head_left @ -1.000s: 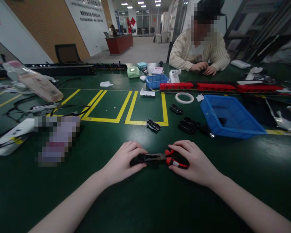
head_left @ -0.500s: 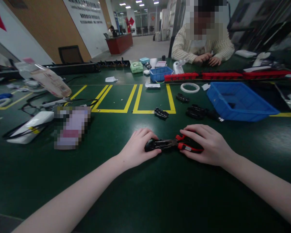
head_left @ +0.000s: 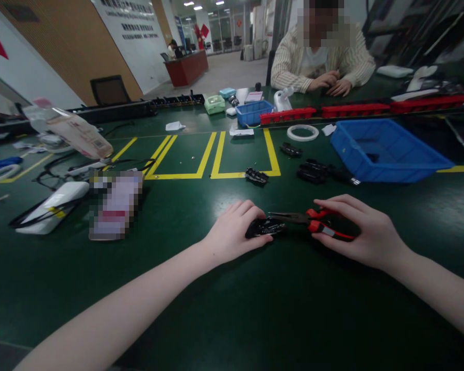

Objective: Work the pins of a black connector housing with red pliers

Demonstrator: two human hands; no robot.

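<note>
My left hand [head_left: 237,229] is closed around the left end of a small black plastic part [head_left: 270,226], thumb in front and fingers behind, low over the green table. In my right hand [head_left: 365,232] are long-nose pliers [head_left: 315,221] with red and black handles, the thumb and index finger gripping the handles. Their jaws point left and their tip lies by the upper edge of the black part; whether they touch cannot be made out. Farther back lies a similar black part [head_left: 257,176] at the yellow tape.
Beyond my right hand stand a blue bin [head_left: 390,154], more black parts [head_left: 313,171] and a white tape ring [head_left: 302,133]. On the left lie a phone [head_left: 118,206], a white device with a cord [head_left: 52,208] and a bottle [head_left: 75,131]. A person sits across the table.
The pliers have drawn back to the right, so their jaws no longer overlap the middle of the black part. My left hand has shifted slightly right with the part.
</note>
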